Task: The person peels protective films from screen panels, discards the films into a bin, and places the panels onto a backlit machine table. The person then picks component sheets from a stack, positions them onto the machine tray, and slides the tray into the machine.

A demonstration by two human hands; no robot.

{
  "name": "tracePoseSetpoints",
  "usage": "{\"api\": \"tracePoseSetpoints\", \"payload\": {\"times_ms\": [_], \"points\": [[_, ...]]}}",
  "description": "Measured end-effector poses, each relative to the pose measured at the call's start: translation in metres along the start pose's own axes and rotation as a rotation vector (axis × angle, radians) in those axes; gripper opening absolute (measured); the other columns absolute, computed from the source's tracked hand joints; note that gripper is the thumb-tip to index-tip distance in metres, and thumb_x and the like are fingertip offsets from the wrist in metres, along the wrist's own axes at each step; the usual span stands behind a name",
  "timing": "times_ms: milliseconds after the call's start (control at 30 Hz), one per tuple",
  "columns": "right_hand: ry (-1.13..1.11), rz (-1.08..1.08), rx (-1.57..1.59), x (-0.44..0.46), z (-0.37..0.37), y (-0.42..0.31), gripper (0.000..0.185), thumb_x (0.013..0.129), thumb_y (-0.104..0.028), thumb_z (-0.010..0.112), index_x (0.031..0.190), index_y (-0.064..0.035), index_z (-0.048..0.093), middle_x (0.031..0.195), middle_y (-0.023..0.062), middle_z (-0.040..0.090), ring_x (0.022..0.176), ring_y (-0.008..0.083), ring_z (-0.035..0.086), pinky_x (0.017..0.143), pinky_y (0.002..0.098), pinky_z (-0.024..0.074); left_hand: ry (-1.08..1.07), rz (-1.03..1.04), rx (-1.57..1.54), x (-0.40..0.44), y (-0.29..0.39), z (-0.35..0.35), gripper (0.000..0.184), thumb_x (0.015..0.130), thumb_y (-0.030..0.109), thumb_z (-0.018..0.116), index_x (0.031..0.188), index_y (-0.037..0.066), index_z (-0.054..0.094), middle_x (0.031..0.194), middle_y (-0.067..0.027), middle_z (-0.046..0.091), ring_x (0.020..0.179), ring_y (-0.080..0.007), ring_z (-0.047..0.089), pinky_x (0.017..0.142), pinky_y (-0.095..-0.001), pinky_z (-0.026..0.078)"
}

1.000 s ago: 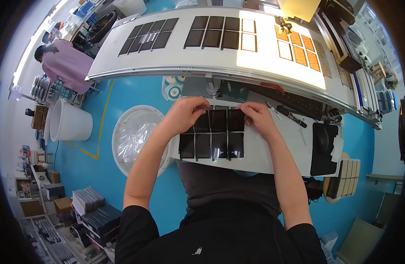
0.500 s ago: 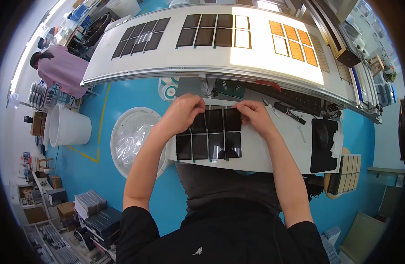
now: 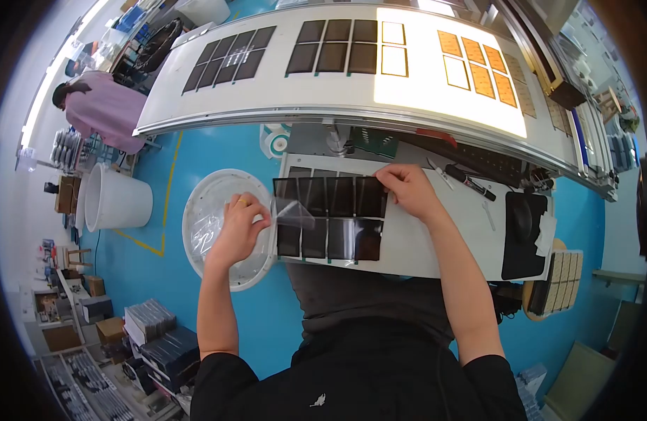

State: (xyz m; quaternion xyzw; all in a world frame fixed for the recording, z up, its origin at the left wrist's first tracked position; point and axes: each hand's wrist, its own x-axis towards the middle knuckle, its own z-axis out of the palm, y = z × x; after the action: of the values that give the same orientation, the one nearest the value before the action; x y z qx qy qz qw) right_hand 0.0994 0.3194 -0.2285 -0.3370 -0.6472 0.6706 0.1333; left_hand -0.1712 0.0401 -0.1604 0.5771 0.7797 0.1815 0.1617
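Observation:
A sheet of dark rectangular panels (image 3: 328,238) in two rows lies over the white table's near part, with more dark panels showing behind its far edge. My right hand (image 3: 405,188) pinches the sheet's far right corner. Left of the sheet, my left hand (image 3: 240,223) has its fingers closed on a clear film (image 3: 295,212), which stretches over the sheet's left panels. Below that hand is a round white bin (image 3: 197,238) with crumpled clear plastic (image 3: 202,228) in it.
A long white conveyor (image 3: 281,84) with rows of panels runs across the back, brightly lit at right. A black marker (image 3: 474,185), a cutter (image 3: 440,174) and a black mouse pad (image 3: 523,245) lie at right. A person in pink (image 3: 106,109) is at the far left.
My left hand has moved left and nearer to me, away from the sheet's far edge, drawing a clear film with it. My right hand stays at the far right corner.

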Motion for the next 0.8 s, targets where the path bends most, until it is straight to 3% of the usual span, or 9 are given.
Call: {"api": "tracePoseSetpoints", "payload": {"times_ms": [133,233,300,367,433,633,733,800], "points": [[0.017,0.007,0.069,0.003,-0.003,0.003,0.027,0.103,-0.026,0.067,0.105,-0.0020,0.079,0.078,0.0014,0.067,0.061,0.0081,0.054,0.056,0.0254,0.0450,-0.045,-0.286,-0.132,-0.047,-0.065,-0.018,0.003,0.091,0.002,0.067,0.094,0.001,0.068,0.101,-0.0161,0.065,0.102,-0.0382,0.061,0.092,-0.0449,0.050],[0.017,0.006,0.076,0.003,-0.002,0.003,0.027,0.102,-0.026,0.068,0.105,-0.0020,0.079,0.076,0.0017,0.066,0.060,0.0080,0.053,0.055,0.0250,0.0437,-0.174,-0.627,0.077,-0.078,-0.142,-0.004,0.013,0.091,0.004,0.065,0.100,-0.002,0.073,0.107,-0.0242,0.073,0.102,-0.0428,0.069,0.087,-0.0490,0.055],[0.038,0.025,0.085,0.003,0.000,0.002,0.026,0.103,-0.026,0.069,0.105,-0.0017,0.079,0.075,0.0019,0.065,0.059,0.0079,0.053,0.054,0.0248,0.0428,-0.383,-0.769,0.289,-0.091,-0.207,0.024,0.023,0.090,0.007,0.062,0.105,-0.004,0.075,0.119,-0.0300,0.072,0.108,-0.0448,0.072,0.090,-0.0524,0.057],[0.020,0.005,0.102,0.003,-0.001,0.005,0.026,0.103,-0.025,0.069,0.106,-0.0013,0.078,0.075,0.0020,0.064,0.059,0.0076,0.053,0.054,0.0246,0.0420,-0.351,-0.902,0.354,-0.103,-0.251,0.065,0.025,0.090,0.008,0.062,0.106,-0.004,0.076,0.122,-0.0302,0.071,0.113,-0.0444,0.071,0.095,-0.0515,0.057],[0.020,-0.007,0.107,0.002,0.000,0.007,0.026,0.103,-0.024,0.068,0.108,-0.0010,0.078,0.075,0.0021,0.064,0.058,0.0073,0.053,0.054,0.0242,0.0413,-0.316,-0.903,0.389,-0.102,-0.256,0.097,0.024,0.091,0.009,0.062,0.105,-0.005,0.076,0.118,-0.0296,0.073,0.112,-0.0446,0.071,0.097,-0.0501,0.057],[0.013,-0.006,0.095,-0.001,-0.001,0.004,0.025,0.104,-0.023,0.067,0.109,-0.0012,0.078,0.076,0.0023,0.065,0.058,0.0068,0.053,0.054,0.0234,0.0404,-0.149,-0.855,0.016,-0.116,-0.284,0.186,0.026,0.094,0.014,0.063,0.113,0.000,0.074,0.113,-0.0291,0.074,0.110,-0.0462,0.070,0.096,-0.0515,0.055],[-0.017,-0.017,0.106,-0.003,-0.002,-0.002,0.024,0.105,-0.022,0.067,0.110,-0.0016,0.078,0.077,0.0020,0.065,0.061,0.0065,0.054,0.055,0.0231,0.0396,-0.055,-0.803,0.047,-0.124,-0.273,0.192,0.023,0.096,0.013,0.064,0.114,0.001,0.072,0.114,-0.0264,0.074,0.108,-0.0446,0.070,0.096,-0.0498,0.055],[-0.052,-0.033,0.157,-0.007,0.000,-0.010,0.023,0.105,-0.021,0.066,0.111,-0.0016,0.078,0.077,0.0016,0.065,0.064,0.0061,0.054,0.057,0.0229,0.0388,0.141,-0.711,0.140,-0.111,-0.222,0.162,0.023,0.098,0.012,0.062,0.117,0.001,0.070,0.116,-0.0235,0.074,0.107,-0.0396,0.071,0.095,-0.0459,0.055]]}}
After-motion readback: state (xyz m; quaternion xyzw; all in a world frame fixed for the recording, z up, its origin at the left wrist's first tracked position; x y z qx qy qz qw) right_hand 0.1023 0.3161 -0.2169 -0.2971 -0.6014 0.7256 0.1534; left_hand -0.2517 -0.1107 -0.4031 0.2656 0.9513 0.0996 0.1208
